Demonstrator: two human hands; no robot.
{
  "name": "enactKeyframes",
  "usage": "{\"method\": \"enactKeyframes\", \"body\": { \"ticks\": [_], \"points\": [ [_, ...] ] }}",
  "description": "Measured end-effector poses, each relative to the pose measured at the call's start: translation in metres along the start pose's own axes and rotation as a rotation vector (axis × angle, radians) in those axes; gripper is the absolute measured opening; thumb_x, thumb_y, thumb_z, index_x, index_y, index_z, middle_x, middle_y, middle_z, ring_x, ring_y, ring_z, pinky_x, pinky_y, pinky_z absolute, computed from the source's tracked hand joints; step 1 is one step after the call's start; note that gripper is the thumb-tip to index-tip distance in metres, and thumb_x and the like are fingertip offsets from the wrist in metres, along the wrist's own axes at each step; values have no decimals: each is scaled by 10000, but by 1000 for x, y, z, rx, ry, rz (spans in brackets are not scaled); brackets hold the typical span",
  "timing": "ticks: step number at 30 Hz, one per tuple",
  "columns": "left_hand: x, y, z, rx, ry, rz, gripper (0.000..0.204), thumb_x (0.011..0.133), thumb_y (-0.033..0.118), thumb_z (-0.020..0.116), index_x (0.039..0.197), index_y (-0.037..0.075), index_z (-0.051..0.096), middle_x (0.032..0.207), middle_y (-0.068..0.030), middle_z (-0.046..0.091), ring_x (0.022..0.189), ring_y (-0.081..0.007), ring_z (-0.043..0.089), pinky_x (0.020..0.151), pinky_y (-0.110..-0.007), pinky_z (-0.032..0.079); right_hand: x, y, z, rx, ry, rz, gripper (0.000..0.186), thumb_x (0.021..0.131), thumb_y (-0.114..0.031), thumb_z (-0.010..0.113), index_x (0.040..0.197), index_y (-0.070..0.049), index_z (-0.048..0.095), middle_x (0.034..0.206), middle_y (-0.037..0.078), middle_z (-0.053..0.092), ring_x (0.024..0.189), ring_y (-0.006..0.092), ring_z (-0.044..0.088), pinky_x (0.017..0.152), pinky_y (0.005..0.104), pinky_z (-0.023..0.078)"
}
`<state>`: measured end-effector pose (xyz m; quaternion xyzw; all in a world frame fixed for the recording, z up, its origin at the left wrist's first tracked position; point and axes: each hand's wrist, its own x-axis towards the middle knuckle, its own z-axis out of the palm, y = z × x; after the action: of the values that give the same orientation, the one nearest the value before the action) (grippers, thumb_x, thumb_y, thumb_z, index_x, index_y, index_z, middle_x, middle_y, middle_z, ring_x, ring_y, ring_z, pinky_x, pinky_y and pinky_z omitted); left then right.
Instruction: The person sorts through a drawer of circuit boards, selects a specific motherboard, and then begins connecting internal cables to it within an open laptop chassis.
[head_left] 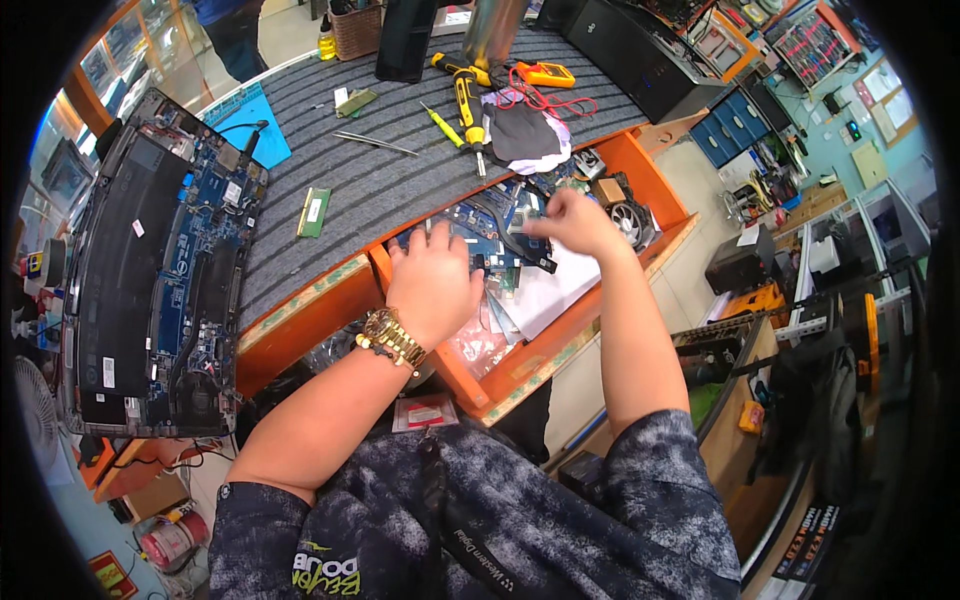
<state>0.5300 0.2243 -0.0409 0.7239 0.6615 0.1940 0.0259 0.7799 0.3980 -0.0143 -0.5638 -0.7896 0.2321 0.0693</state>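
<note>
An orange drawer (600,300) stands pulled out below the workbench, full of blue circuit boards (480,220) and loose parts. My left hand (435,285), with a gold watch (390,338) on its wrist, lies over the boards at the drawer's left side, its fingers apart. Above the boards' right side is my right hand (580,225), fingers curled and thumb and fingertips close together; whatever they may hold cannot be made out. A black heat pipe piece (530,255) lies on the boards between my hands. Beside my right wrist is a round metal fan (630,222).
An opened laptop chassis (130,270) stands at the left. On the grey striped mat (300,260) lie a green memory module (313,212), tweezers (375,142), a yellow screwdriver (467,105), a dark cloth (525,135) and an orange multimeter (545,74). A black computer tower (640,60) stands at the back.
</note>
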Motion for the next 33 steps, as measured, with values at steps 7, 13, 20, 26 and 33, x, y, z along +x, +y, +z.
{"method": "enactKeyframes", "body": {
  "ticks": [7, 13, 20, 26, 33],
  "points": [
    [2, 2, -15, 23, -116, -59, 529, 1003, 404, 785, 1276, -49, 766, 1520, -254, 655, 1352, -449, 652, 1144, -710, 491, -34, -18, 24, -126, -60, -300, 327, 787, -164, 920, 999, 13, 746, 919, 187, 748, 879, 395, 727, 823, 488, 593],
    [1, 3, -8, 64, -98, -47, 561, 1009, 440, 776, 1246, -69, 771, 1486, -278, 672, 1329, -457, 673, 1148, -716, 483, -57, 4, -22, 19, -125, -124, 305, 816, -51, 854, 1076, -5, 703, 856, 100, 695, 816, 258, 690, 778, 402, 570],
    [0, -1, -4, 57, -86, -64, 592, 1013, 448, 773, 1279, -81, 762, 1521, -292, 663, 1339, -467, 682, 1180, -728, 466, -77, 27, -84, 65, -133, 76, 376, 860, -15, 852, 1231, -9, 787, 927, 52, 753, 879, 171, 700, 827, 360, 577],
    [0, 1, -2, 80, -88, -68, 608, 1013, 444, 777, 1301, -91, 757, 1554, -297, 652, 1388, -478, 665, 1208, -731, 446, -75, 93, -109, 83, -70, 81, 310, 909, 17, 836, 1218, 17, 807, 1042, 63, 836, 964, 170, 756, 900, 348, 597],
    [0, 2, -6, 56, -98, -73, 592, 1014, 427, 773, 1289, -96, 764, 1559, -309, 645, 1395, -490, 660, 1209, -722, 451, -67, 101, -126, 15, 10, 145, 291, 907, 47, 838, 1196, 21, 817, 1064, 79, 846, 977, 179, 767, 921, 350, 606]
  ]
}}
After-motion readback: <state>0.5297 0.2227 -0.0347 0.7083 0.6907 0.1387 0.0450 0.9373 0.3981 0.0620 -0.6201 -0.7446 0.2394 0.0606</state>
